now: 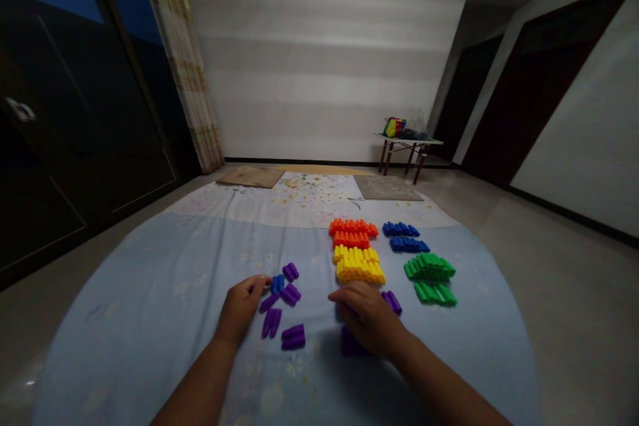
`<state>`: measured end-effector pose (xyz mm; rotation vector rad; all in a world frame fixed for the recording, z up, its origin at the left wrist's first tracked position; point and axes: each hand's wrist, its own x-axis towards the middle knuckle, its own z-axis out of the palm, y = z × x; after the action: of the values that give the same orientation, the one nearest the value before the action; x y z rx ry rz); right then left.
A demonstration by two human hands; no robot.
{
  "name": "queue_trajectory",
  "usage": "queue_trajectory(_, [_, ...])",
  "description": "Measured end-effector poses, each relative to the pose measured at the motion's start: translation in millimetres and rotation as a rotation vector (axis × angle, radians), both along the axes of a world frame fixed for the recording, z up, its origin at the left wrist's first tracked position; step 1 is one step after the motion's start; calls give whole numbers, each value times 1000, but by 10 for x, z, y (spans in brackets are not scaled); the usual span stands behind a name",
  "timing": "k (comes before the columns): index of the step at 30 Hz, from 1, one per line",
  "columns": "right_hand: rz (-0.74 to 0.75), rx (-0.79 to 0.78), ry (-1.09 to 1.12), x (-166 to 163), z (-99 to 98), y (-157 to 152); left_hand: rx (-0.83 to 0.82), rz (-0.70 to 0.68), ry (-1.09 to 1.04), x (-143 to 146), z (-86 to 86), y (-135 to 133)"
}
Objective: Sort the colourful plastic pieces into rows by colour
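Observation:
My left hand (242, 309) is at the left-centre of the table, fingers bent together, with the tips against a small pair of blue plastic tube pieces (277, 284). Loose purple tube pieces (291, 294) lie around it in ones and twos. Over the purple group on the right hovers my right hand (368, 319), its thumb and fingers drawn together; whatever they hold is hidden from view. Purple pieces (392, 302) show beyond this hand, and more dark purple pieces (353, 343) sit below it, partly covered.
Stacked rows of orange (352, 233), yellow (358, 265), blue (402, 237) and green pieces (431, 267) stand at the right of the cloth-covered table (150, 319). Two flat mats (252, 177) lie at its far edge. A small side table (408, 141) carries bags by the wall.

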<state>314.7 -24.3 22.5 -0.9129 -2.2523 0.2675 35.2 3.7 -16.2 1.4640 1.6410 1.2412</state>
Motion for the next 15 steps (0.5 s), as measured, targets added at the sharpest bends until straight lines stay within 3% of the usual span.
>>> queue_trajectory(7, [124,20,-359,-712,346,281,29,17,-51,-76,-53,36])
queue_trajectory(11, [205,31,-538,-1202,232,628,35,87,-193,-162,-83,68])
queue_trajectory(15, [221,-4,-764,-1478,49,880,19,141,-277,-230,-91,106])
